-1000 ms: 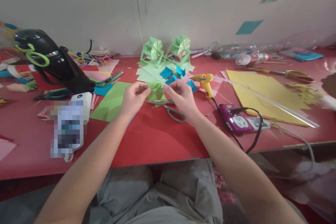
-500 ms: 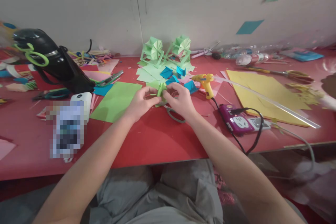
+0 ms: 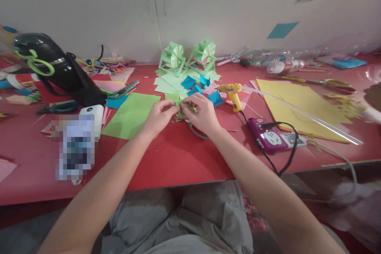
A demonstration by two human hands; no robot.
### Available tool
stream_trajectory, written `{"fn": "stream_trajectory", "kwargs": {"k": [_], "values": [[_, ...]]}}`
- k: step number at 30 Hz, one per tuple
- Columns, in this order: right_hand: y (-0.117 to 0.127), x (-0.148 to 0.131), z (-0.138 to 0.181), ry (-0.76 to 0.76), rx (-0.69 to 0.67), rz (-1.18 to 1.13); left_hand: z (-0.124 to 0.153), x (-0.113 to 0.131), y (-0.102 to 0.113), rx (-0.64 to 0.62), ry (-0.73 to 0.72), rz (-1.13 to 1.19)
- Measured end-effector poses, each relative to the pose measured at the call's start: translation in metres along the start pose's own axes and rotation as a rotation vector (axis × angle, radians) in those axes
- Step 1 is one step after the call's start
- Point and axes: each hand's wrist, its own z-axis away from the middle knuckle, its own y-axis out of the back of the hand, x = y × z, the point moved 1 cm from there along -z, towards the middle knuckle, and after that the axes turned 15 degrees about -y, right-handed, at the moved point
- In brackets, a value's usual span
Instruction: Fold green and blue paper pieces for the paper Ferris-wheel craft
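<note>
My left hand (image 3: 159,118) and my right hand (image 3: 199,114) meet at the middle of the red table (image 3: 175,154), both pinching a small folded piece of light green paper (image 3: 182,108) pressed low against the tabletop. The fingers of both hands are closed on it and hide most of it. Grey-handled scissors (image 3: 195,131) lie just under my right hand. A flat green paper sheet (image 3: 131,114) lies to the left of my left hand.
Two green paper models (image 3: 187,57) stand at the back by the wall, with blue folded pieces (image 3: 198,84) in front. A yellow glue gun (image 3: 233,94), purple power strip (image 3: 268,138), yellow sheet (image 3: 300,105) and ruler sit right. A black bag (image 3: 59,67) sits left.
The green paper was held open and raised between my hands; it has since been folded smaller and brought down to the table, with my hands closing together over it.
</note>
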Motion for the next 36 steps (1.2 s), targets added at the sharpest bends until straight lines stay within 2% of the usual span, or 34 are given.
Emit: {"fn": "stream_trajectory", "kwargs": {"k": [6,13,20,27,31,33,36], "values": [[0.000,0.000,-0.001,0.023,-0.022,0.007,0.002,0.005,0.000,-0.049,0.041,0.059],[0.000,0.003,0.000,0.100,-0.037,-0.012,0.000,0.005,-0.001,0.013,0.132,0.149],[-0.001,0.002,-0.001,0.167,-0.046,0.041,-0.001,0.005,0.001,0.075,0.093,0.171],[0.000,-0.001,0.001,0.235,-0.050,0.111,-0.001,0.001,0.002,0.065,0.047,0.139],[0.001,-0.003,0.000,0.161,-0.059,0.042,-0.002,0.001,0.007,0.091,-0.057,0.005],[0.004,-0.001,-0.003,0.074,0.025,-0.032,-0.003,0.003,0.011,0.094,-0.157,-0.104],[0.009,0.004,-0.008,-0.156,0.150,-0.194,-0.003,0.008,0.015,0.096,-0.249,-0.203]]}}
